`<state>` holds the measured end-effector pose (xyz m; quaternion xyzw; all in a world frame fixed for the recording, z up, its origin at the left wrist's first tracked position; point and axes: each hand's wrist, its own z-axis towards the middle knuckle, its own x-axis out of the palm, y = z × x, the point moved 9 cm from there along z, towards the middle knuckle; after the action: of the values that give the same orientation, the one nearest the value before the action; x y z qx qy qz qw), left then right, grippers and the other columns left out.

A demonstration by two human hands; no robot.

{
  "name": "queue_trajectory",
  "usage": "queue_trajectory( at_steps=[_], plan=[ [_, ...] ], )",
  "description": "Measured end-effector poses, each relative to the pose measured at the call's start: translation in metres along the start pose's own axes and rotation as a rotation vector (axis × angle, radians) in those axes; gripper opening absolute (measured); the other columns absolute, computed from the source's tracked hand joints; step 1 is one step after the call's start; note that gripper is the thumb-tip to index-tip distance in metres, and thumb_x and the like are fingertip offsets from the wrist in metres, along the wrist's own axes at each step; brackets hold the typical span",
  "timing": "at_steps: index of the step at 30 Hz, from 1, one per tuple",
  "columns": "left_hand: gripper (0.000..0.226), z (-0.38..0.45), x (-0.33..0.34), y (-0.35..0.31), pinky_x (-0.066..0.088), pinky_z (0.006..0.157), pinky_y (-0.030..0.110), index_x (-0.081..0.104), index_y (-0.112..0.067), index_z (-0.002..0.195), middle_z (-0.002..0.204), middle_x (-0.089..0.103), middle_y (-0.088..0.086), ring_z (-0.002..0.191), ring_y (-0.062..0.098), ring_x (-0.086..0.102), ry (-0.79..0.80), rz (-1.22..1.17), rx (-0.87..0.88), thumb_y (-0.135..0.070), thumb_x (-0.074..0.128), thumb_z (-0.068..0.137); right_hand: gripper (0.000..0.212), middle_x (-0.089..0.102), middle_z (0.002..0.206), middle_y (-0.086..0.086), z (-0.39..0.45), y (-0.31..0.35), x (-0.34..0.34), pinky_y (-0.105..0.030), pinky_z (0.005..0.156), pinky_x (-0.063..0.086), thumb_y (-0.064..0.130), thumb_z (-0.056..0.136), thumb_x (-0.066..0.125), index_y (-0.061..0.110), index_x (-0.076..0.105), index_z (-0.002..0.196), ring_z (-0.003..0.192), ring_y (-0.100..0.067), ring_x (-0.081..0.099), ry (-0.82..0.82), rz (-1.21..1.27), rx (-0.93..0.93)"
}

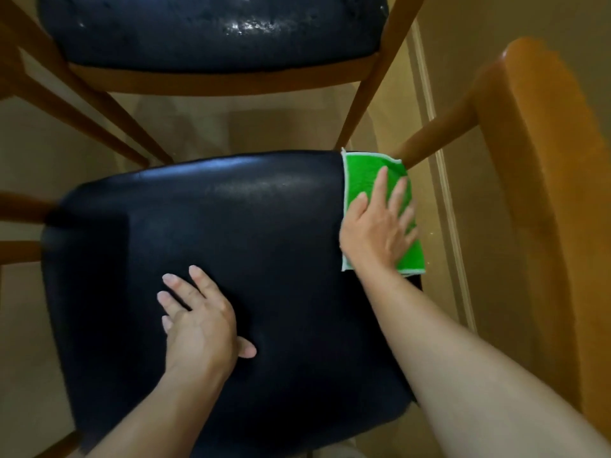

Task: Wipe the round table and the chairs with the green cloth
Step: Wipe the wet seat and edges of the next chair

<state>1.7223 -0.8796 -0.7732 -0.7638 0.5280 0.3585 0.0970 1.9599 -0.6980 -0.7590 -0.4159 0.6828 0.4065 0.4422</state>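
Cloth [370, 180], green with a pale hem, lies flat on the right edge of the near chair seat [231, 259], right of frame centre. Its long axis runs up and down the frame, along that seat edge. Right hand [377, 226] presses on it, palm down, fingers spread, pointing toward the upper right. Left hand [198, 322] rests open and bare on the seat at lower centre, well apart from the cloth. The unwiped black surface stretches leftward, so the next stroke likely sweeps left.
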Motion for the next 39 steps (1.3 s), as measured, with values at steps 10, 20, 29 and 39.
queue_trajectory(
  at_steps=[10, 20, 29, 39],
  plan=[
    [0.151, -0.002, -0.003, -0.004, 0.023, 0.11, 0.052, -0.031, 0.005, 0.135, 0.145, -0.019, 0.042, 0.139, 0.054, 0.002, 0.066, -0.135, 0.005, -0.048, 0.086, 0.056, 0.057, 0.017, 0.161, -0.004, -0.119, 0.047, 0.03, -0.056, 0.115, 0.014, 0.024, 0.097, 0.046, 0.027, 0.029, 0.151, 0.147, -0.035, 0.014, 0.232, -0.118, -0.616],
    [0.079, -0.05, -0.063, -0.012, 0.037, 0.104, 0.035, 0.042, -0.016, 0.143, 0.142, 0.049, 0.005, 0.127, 0.02, 0.048, 0.271, -1.103, 0.057, -0.051, 0.07, 0.078, 0.029, 0.069, 0.11, -0.017, -0.151, 0.027, -0.053, -0.05, 0.093, 0.049, 0.022, 0.104, 0.039, 0.021, 0.068, 0.11, 0.096, -0.027, 0.064, 0.916, 1.16, 0.24],
    [0.024, -0.183, -0.151, -0.066, 0.057, 0.069, 0.034, 0.067, -0.013, 0.102, 0.099, 0.073, 0.01, 0.087, 0.021, 0.07, 0.133, -1.778, 0.226, -0.026, 0.066, 0.082, 0.051, 0.063, 0.126, -0.02, -0.141, 0.015, -0.177, -0.047, 0.093, 0.052, 0.038, 0.092, 0.051, 0.006, 0.057, 0.131, 0.114, -0.035, 0.062, 1.403, 1.416, 0.185],
    [0.013, -0.221, -0.225, -0.06, 0.055, 0.073, 0.038, 0.071, -0.027, 0.087, 0.085, 0.073, 0.003, 0.079, 0.018, 0.07, -0.313, -1.771, 0.108, -0.022, 0.06, 0.093, 0.031, 0.069, 0.115, -0.016, -0.1, 0.024, -0.239, -0.047, 0.082, 0.057, 0.021, 0.103, 0.039, 0.007, 0.062, 0.12, 0.104, -0.034, 0.067, 1.344, 1.15, 0.062]
  ],
)
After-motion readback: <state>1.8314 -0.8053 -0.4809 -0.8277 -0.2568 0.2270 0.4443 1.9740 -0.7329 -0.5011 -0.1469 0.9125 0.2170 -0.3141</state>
